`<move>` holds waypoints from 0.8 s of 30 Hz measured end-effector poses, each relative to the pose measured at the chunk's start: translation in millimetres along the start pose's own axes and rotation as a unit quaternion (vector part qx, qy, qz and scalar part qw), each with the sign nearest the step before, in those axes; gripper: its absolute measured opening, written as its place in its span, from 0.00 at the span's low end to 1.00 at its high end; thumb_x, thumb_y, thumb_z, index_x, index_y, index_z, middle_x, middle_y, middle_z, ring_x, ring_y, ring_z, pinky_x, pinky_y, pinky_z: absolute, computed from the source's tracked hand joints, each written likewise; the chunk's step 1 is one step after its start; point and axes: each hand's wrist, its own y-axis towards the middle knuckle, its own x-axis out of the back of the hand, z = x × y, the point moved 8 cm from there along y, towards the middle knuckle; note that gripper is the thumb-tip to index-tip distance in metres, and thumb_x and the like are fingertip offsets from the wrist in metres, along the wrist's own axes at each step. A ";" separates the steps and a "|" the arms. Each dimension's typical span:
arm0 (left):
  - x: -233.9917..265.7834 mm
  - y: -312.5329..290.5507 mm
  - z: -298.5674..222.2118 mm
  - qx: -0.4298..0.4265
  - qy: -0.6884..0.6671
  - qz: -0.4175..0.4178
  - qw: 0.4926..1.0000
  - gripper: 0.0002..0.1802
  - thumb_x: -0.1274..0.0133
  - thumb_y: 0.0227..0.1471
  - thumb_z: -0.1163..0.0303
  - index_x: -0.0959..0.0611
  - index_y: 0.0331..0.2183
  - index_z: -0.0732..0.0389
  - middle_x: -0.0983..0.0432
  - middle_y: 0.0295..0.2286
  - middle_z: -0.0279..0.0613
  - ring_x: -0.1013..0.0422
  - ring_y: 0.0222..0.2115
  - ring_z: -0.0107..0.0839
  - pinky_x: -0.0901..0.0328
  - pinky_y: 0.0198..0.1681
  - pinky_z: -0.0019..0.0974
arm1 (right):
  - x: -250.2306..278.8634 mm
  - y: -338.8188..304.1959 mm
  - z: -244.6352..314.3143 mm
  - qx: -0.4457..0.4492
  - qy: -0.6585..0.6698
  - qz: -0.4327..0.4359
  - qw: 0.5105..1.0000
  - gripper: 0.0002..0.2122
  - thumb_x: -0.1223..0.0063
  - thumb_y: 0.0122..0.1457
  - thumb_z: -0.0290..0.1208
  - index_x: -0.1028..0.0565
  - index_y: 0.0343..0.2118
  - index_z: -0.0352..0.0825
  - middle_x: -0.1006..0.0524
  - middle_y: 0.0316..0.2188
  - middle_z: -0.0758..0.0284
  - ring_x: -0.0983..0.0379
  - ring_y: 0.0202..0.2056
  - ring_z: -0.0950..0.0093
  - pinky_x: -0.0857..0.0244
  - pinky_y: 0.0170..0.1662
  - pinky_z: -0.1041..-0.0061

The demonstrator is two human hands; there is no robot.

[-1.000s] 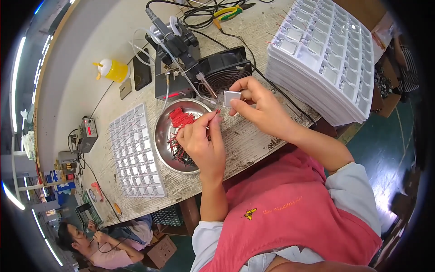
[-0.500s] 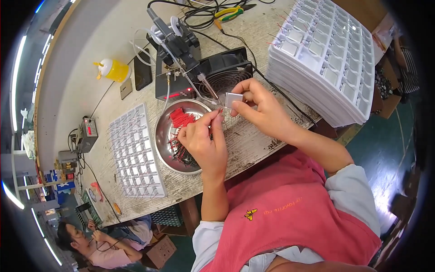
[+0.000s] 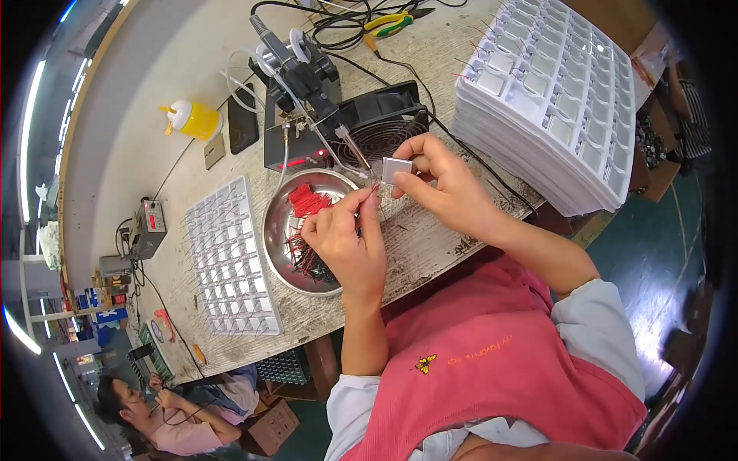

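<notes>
Between thumb and fingers, my right hand [image 3: 437, 178] grips a small flat silvery-white square piece [image 3: 396, 170], close below the tip of a soldering iron [image 3: 356, 146] clamped in a stand. My left hand [image 3: 350, 234] is pinched on a thin red wire [image 3: 375, 187], its end close to the square piece's edge; whether they touch is too small to tell. Partly behind my left hand stands a round steel bowl [image 3: 270, 244] holding bundles of red wires [image 3: 309, 201] and black wires [image 3: 317, 269].
Left of the bowl lies a white tray [image 3: 265, 313] of wired square pieces. A tall stack of white trays [image 3: 538, 169] stands at the right. Behind my hands are a black fan [image 3: 392, 115] and a soldering station [image 3: 296, 150]. A yellow bottle [image 3: 198, 119] and pliers [image 3: 390, 24] lie farther back.
Almost nothing differs. Both hands keep their places by the soldering iron tip, with only a very slight shift at the left fingertips and wire.
</notes>
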 end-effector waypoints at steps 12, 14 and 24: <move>-1.6 -0.6 -0.8 -0.007 0.002 0.003 1.000 0.04 0.41 0.50 0.70 0.18 0.32 0.57 0.25 0.23 0.30 0.35 0.23 0.28 0.46 0.42 0.35 | 0.6 -1.6 -1.8 -0.009 -0.009 -0.003 1.000 0.11 0.50 0.62 0.25 0.36 0.45 0.30 0.24 0.30 0.68 0.27 0.34 0.83 0.34 0.37 0.81; -2.0 -0.9 -0.3 -0.007 0.002 0.004 1.000 0.04 0.41 0.50 0.70 0.18 0.31 0.57 0.25 0.22 0.30 0.35 0.23 0.28 0.45 0.42 0.36 | 0.6 -1.7 -2.1 -0.007 -0.007 -0.003 1.000 0.11 0.50 0.62 0.25 0.36 0.45 0.30 0.24 0.30 0.68 0.27 0.34 0.83 0.34 0.37 0.81; -1.8 -1.2 -0.5 -0.003 0.002 0.006 1.000 0.05 0.41 0.50 0.69 0.18 0.32 0.57 0.25 0.23 0.29 0.35 0.23 0.27 0.45 0.42 0.35 | 0.2 -1.4 -5.6 0.003 0.011 -0.013 1.000 0.11 0.50 0.61 0.27 0.35 0.43 0.29 0.23 0.29 0.65 0.25 0.33 0.79 0.33 0.36 0.79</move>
